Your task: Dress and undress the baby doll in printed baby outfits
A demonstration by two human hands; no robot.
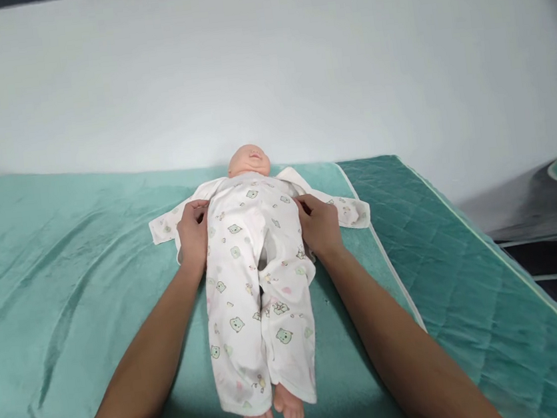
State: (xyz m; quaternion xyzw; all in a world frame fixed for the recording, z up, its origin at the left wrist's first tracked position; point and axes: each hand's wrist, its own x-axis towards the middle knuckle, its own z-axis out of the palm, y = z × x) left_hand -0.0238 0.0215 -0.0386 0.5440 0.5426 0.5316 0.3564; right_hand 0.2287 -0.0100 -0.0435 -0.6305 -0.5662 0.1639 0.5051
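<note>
Our left hand and right hand curl at either side of the doll, which lies face up between our fingers; our thumbs and fingertips touch the printed clothing's edges, though we cannot tell how firmly they pinch; the doll's head rests beyond our fingertips, and its bare feet lie nearer us than our fingers, on the green sheet

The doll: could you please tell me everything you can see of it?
The doll has smooth, pinkish, plastic-looking skin and lies on its back on a green cloth, head towards the wall. White, soft-looking clothes with small animal prints cover its body and legs; bare feet show below. The sleeves spread sideways; no doll hands show. The left hand and right hand touch the clothes' sides.
</note>
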